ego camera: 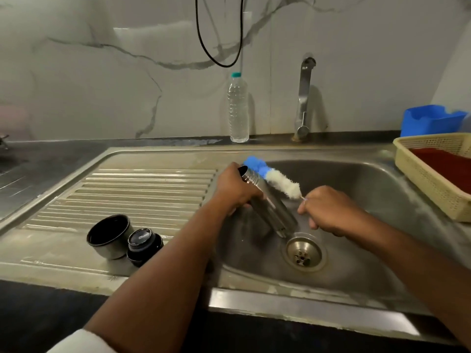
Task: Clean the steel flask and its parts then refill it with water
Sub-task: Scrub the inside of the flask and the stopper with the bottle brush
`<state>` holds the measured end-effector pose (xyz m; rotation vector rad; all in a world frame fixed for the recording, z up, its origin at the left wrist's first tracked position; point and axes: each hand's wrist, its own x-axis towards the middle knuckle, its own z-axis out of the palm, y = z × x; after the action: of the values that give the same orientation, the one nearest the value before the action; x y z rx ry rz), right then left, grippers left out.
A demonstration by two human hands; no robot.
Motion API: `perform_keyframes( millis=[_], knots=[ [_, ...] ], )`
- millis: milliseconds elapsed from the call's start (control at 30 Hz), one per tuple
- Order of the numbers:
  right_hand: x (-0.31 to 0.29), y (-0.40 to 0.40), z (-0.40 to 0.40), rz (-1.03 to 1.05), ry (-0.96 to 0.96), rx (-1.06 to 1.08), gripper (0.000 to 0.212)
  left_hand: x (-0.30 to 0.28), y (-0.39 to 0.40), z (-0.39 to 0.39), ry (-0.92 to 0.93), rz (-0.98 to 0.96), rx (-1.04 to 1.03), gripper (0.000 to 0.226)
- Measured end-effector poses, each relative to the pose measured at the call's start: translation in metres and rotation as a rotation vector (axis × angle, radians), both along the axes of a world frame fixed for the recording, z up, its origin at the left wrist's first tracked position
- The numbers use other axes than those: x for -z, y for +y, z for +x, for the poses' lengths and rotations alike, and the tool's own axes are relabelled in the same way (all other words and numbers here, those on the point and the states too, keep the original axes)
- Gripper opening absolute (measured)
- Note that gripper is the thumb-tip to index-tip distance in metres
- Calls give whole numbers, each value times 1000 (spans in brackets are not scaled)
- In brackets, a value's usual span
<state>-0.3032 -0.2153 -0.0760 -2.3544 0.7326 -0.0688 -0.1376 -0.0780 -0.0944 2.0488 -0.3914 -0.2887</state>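
Note:
My left hand [235,186] grips the steel flask [271,203] near its threaded open mouth and holds it tilted over the sink basin [369,174], base down near the drain [303,252]. My right hand [328,212] pinches the thin handle of a bottle brush [274,178]. The brush's blue and white bristles lie along the outside of the flask, just beside its mouth. The flask's steel cup lid [109,236] and black stopper [144,244] stand side by side on the ribbed drainboard [132,192], left of the basin.
A tap [303,103] rises behind the basin with no water running. A clear plastic water bottle [238,108] stands at the wall. A beige basket [433,174] with a red cloth and a blue tub [430,119] sit on the right. A black cable [219,47] hangs above.

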Motion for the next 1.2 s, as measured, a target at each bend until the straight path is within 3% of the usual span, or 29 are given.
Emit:
perform_keyframes(
  millis=[167,267,400,600,733,867,967,1067,1133,1200],
  knots=[
    [2,5,0,86,-162,-81,25,8,-5,-1,17,-60,41,79],
    [5,-2,-4,122,-27,-92,27,9,-5,3,81,-67,64,77],
    [3,-15,-12,-10,191,-31,27,9,-6,7,132,-61,26,75],
    [-8,1,-8,-20,34,-92,22,11,-6,9,164,-92,-1,66],
    [-19,-4,-25,-32,255,-117,24,10,-4,7,194,-53,-26,63],
    [-19,-21,-38,-324,452,-63,20,12,-7,7,170,-17,-55,71],
    [-10,-14,-29,-311,322,-158,17,14,-8,8,168,-45,-47,67],
    [-7,-4,-24,-123,239,-222,29,16,-9,9,176,-62,-20,64],
    [-8,-6,-32,-83,280,-141,26,18,-10,9,166,-55,-10,69],
    [-7,-9,-39,-218,419,-85,37,18,-12,9,149,-64,-5,68]
  ],
)
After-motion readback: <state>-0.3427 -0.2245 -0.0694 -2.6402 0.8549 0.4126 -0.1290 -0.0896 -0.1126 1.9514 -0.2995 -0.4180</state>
